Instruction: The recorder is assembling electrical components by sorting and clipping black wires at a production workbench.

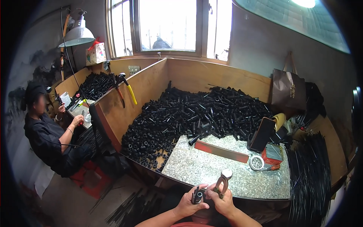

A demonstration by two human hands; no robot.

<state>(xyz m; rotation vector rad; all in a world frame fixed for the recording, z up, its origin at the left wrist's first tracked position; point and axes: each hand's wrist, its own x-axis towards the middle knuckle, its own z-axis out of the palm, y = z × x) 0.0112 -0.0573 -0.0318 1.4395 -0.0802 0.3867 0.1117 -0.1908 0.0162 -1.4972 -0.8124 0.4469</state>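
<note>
Two hands (210, 200), black part (196, 196) half-hidden

A small black tube piece (196, 196) stands upright beside metal pliers (224, 181), handles down.

Blown-out window (168, 24) backlights dim room; fisheye edges darken, bend.

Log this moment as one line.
left hand: holds black part | right hand: holds pliers | ahead: stone slab, pile of black parts
</note>
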